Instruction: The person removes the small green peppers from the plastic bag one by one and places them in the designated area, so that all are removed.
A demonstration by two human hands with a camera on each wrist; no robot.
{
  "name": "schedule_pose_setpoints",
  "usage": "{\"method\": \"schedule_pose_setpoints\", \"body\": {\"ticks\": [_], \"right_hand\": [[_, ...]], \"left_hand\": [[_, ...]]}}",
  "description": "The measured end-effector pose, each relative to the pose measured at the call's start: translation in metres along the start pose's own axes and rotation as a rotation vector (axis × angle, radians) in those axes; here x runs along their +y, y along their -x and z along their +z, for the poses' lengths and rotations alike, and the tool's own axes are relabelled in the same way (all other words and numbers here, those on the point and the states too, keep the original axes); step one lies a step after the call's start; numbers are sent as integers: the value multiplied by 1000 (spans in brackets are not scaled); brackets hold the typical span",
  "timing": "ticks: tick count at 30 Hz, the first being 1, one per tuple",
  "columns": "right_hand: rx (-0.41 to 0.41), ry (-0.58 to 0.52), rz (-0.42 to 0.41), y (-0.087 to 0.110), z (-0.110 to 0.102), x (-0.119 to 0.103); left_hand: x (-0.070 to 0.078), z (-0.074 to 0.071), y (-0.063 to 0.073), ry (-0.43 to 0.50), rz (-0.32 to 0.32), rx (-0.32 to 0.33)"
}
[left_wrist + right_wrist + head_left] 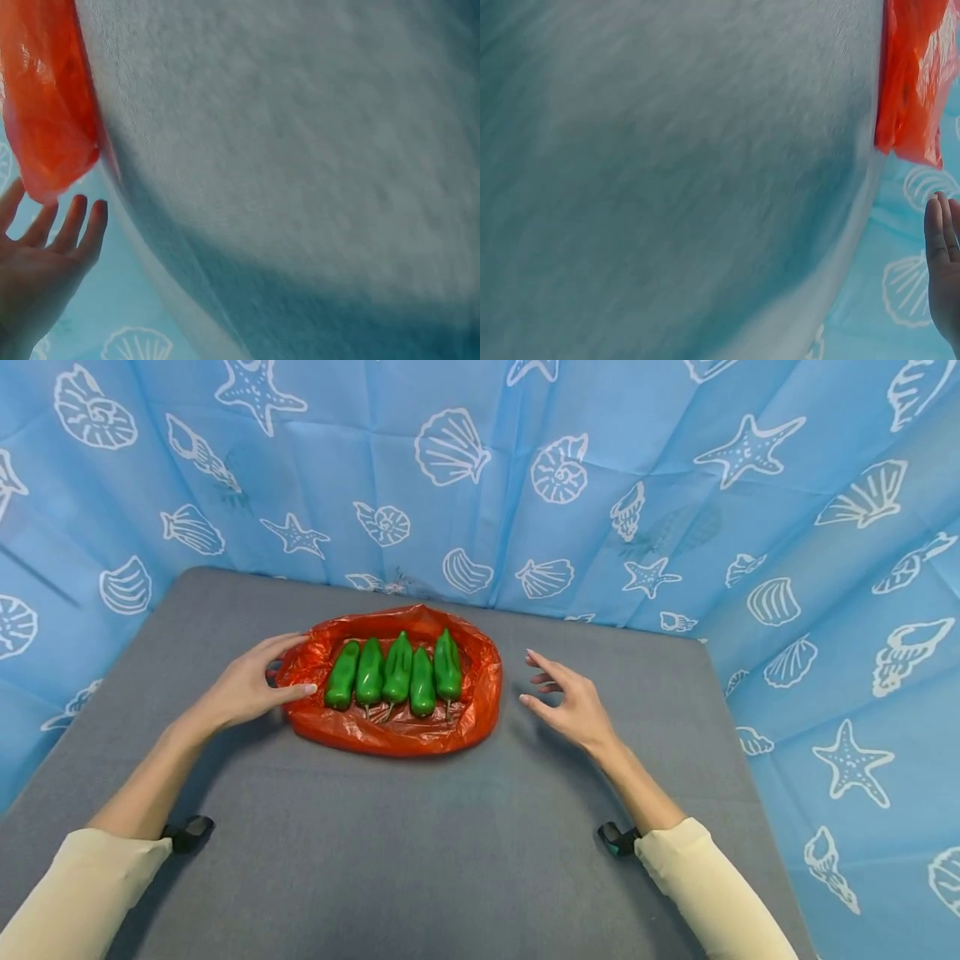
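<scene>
A red plastic bag point(397, 742), its edge rolled into an oval rim, lies on the grey table. Inside it several green peppers point(397, 668) lie side by side in a row, stems mostly toward the near side. My left hand point(253, 681) is at the bag's left end, thumb and fingers spread apart around that side, fingertips right at the rim. In the left wrist view its fingers point(71, 225) look loosely spread, just beside the red plastic. To the right of the bag hovers my right hand point(572, 703), fingers relaxed and apart from it, holding nothing.
The grey table point(420, 852) has rounded far corners. A blue curtain point(495, 518) with white shells and starfish hangs behind it and along both sides. Dark straps with small devices point(191, 833) sit at both wrists, by the cream sleeves.
</scene>
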State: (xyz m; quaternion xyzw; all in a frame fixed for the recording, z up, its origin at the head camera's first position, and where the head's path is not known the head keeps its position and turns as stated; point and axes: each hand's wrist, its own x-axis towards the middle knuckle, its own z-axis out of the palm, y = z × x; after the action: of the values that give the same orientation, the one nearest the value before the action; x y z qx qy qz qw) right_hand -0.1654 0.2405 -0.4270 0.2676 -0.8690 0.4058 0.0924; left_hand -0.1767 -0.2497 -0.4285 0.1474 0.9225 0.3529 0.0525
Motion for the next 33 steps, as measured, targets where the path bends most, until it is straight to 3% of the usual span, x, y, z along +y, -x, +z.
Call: {"method": "schedule_pose_setpoints", "body": {"ticks": [14,33], "right_hand": [[-35,-125,29,-27,29,-17],[-130,-133,225,-55,65,-31]], "left_hand": [[2,7,-9,27,7,56],[3,7,-13,32,-82,-35]]}}
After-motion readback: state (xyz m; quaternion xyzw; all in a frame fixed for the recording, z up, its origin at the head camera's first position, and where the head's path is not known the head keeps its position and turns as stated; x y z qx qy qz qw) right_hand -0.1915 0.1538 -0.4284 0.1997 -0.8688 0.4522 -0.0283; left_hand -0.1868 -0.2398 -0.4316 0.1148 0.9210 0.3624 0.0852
